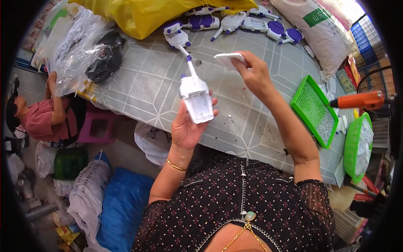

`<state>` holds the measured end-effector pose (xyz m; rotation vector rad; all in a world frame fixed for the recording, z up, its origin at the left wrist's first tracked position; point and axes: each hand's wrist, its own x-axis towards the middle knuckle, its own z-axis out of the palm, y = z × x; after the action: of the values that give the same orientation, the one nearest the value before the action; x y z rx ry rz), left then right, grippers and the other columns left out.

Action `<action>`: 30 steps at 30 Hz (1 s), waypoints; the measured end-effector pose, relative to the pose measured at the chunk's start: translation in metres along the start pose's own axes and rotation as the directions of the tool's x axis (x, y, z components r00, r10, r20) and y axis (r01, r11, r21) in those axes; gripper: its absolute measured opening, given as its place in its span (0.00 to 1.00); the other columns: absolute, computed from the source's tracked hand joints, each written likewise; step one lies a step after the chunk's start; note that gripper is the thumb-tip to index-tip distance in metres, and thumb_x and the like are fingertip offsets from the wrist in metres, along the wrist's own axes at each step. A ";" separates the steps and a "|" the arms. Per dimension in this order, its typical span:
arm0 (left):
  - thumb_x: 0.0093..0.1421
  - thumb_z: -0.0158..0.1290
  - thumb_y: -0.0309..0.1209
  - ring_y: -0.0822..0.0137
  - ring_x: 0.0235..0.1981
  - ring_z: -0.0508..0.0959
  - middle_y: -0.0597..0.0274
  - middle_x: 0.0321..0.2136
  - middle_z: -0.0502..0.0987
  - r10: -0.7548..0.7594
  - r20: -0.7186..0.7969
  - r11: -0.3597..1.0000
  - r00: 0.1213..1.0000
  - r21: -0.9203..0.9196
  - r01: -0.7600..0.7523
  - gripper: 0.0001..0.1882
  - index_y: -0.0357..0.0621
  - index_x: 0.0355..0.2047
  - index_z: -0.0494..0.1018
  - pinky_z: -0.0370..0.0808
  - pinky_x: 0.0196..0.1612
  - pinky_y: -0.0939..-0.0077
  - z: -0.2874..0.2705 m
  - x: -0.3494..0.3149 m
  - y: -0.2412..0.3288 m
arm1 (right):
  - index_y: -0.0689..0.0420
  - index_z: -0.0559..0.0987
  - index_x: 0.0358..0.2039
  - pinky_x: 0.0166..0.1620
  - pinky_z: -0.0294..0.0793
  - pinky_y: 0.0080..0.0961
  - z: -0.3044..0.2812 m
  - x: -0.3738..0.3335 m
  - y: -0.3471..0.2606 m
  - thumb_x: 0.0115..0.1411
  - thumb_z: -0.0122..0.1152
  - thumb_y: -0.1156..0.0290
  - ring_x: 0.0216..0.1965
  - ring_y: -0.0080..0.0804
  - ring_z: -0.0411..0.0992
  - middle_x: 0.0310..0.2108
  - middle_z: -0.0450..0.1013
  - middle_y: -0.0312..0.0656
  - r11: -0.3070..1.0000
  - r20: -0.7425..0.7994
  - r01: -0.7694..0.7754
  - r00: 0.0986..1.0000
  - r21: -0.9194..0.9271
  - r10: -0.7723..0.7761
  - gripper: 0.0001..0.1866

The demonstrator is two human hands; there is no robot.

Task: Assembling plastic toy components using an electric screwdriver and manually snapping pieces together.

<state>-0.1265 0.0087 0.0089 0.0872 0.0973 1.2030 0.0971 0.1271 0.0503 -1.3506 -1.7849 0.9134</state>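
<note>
My left hand (185, 129) holds a white plastic device (199, 106) with purple parts and a thin stem pointing away from me. Its open side faces up and shows a recessed, rectangular compartment that looks like a battery bay. To the right and farther off, my right hand (257, 76) pinches a flat white plastic piece (228, 60), like a cover, above the table. The two parts are apart. Beyond them, several similar white and purple devices (202, 22) lie along the far side of the table.
A patterned grey table (147, 90) spans the middle. At right are a green perforated tray (302, 93) with small metal pieces, an orange electric screwdriver (361, 101) and a green basket (351, 145). A yellow bag (142, 19) lies at the back. Another person (48, 113) is at left.
</note>
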 end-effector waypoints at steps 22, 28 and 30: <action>0.66 0.54 0.37 0.51 0.62 0.70 0.44 0.64 0.65 -0.011 -0.198 0.942 0.980 0.327 0.077 0.35 0.41 0.69 0.54 0.69 0.64 0.49 -0.007 0.001 -0.052 | 0.58 0.63 0.66 0.63 0.66 0.38 -0.046 -0.153 -0.005 0.53 0.64 0.78 0.63 0.53 0.63 0.63 0.61 0.53 0.962 0.191 0.264 0.950 -0.065 -0.248 0.38; 0.65 0.55 0.37 0.40 0.60 0.70 0.38 0.64 0.63 -0.155 -0.022 0.986 0.988 0.053 0.156 0.38 0.40 0.70 0.52 0.71 0.62 0.44 -0.014 0.013 -0.034 | 0.59 0.77 0.50 0.52 0.73 0.36 -0.074 -0.183 0.053 0.53 0.64 0.79 0.50 0.48 0.72 0.48 0.72 0.50 0.830 0.111 0.271 0.962 -0.488 -0.248 0.21; 0.65 0.55 0.36 0.39 0.60 0.70 0.37 0.64 0.62 -0.194 -0.002 0.981 0.981 0.024 0.194 0.38 0.42 0.70 0.51 0.71 0.61 0.42 -0.016 0.015 -0.034 | 0.60 0.79 0.41 0.47 0.74 0.38 -0.074 -0.204 0.068 0.52 0.63 0.81 0.42 0.47 0.73 0.40 0.74 0.48 0.826 0.010 0.283 0.948 -0.488 -0.319 0.14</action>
<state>-0.0917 0.0109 -0.0112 0.0965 0.1169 1.0069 0.2344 -0.0483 0.0044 -1.3116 -2.1814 0.2410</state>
